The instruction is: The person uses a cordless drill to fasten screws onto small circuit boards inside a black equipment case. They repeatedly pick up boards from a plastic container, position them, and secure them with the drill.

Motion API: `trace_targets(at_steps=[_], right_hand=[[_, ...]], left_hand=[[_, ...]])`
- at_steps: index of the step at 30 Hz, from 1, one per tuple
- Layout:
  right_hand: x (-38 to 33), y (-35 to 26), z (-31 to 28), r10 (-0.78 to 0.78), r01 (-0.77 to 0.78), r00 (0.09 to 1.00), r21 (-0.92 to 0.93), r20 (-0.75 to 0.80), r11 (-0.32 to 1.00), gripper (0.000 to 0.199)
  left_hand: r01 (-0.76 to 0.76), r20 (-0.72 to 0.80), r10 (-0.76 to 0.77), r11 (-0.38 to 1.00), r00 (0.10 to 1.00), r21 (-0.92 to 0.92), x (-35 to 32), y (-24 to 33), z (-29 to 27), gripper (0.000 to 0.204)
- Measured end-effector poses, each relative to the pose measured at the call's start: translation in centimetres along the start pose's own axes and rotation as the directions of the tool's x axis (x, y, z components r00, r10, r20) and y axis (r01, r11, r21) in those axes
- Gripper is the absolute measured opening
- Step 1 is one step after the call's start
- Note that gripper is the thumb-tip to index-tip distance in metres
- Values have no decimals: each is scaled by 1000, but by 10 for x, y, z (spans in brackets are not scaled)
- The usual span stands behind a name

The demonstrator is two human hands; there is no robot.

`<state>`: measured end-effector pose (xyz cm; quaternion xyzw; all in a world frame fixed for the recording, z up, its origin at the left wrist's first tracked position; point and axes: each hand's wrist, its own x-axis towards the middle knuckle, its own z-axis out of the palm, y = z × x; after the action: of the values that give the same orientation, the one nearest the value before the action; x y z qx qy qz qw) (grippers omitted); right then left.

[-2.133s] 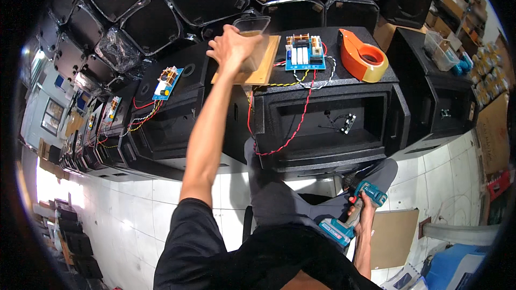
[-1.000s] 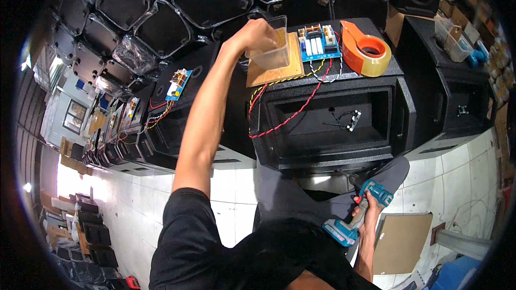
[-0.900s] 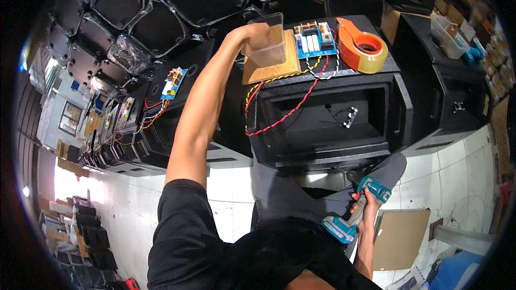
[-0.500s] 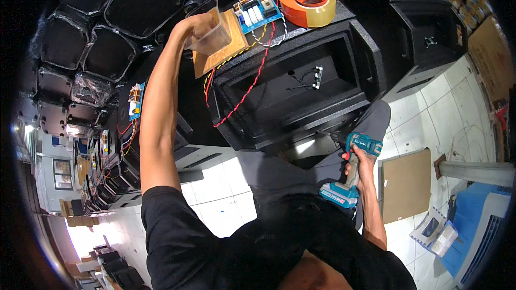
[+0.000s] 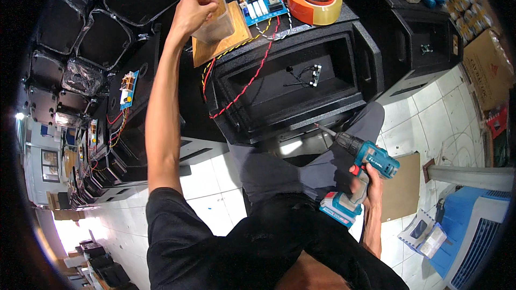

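My left hand [image 5: 194, 14] is raised at the rim of a clear plastic container [image 5: 219, 29], its thumb and fingers pinched together; whatever they hold is too small to make out. The container stands on a wooden board [image 5: 243, 30] on top of a black speaker cabinet [image 5: 371, 56]. Low on the right, my right hand [image 5: 373, 187] grips a teal cordless drill [image 5: 377, 160], its bit angled up and left towards the cabinet's front edge. Inside the cabinet's open recess lies a small circuit piece [image 5: 315, 76] with black leads.
Beside the wooden board sit a blue circuit board [image 5: 262, 8] with twisted wires and an orange tape dispenser [image 5: 301, 1]. Red twisted wire [image 5: 248, 88] hangs over the recess. More cabinets stand left and right. A flat cardboard piece [image 5: 403, 190] and a blue-white appliance [image 5: 473, 236] are at right.
My left hand has come up out of the plastic container, fingers now pinched. The drill has shifted slightly right and down, with its bit showing more clearly.
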<state>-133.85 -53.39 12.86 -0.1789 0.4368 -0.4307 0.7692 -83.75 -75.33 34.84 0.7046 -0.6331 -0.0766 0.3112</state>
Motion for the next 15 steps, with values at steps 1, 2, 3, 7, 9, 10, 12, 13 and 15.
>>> trace_targets(at_steps=[1,2,3,7,9,10,12,13,15], right_hand=[[-5,0,-2,-68,68,998,-34,-8,997,40],[-8,-1,0,-95,95,995,-31,11,995,43],[-11,-2,4,-117,118,993,-27,32,993,45],[-13,-4,14,-143,134,963,54,230,989,62],[-11,-6,18,-129,106,929,84,347,991,69],[-12,-9,26,-133,112,927,77,351,991,71],[-16,-12,41,-158,138,923,80,352,987,73],[-15,-12,44,-147,132,920,64,363,989,73],[-13,-13,48,-124,120,915,34,383,992,74]], left_hand=[[-10,-66,-4,978,998,-208,-13,11,8,20],[-31,-109,-4,948,994,-317,-34,25,12,22],[-52,-153,-14,908,988,-417,-59,41,16,24],[257,212,-177,301,961,-918,-155,72,67,22],[382,351,-200,150,915,-912,-187,73,96,24],[415,397,-200,59,896,-908,-200,67,112,24],[448,430,-254,14,866,-894,-221,66,134,25],[452,447,-248,-39,860,-891,-228,68,139,25],[459,479,-226,-136,848,-878,-238,66,148,25]])
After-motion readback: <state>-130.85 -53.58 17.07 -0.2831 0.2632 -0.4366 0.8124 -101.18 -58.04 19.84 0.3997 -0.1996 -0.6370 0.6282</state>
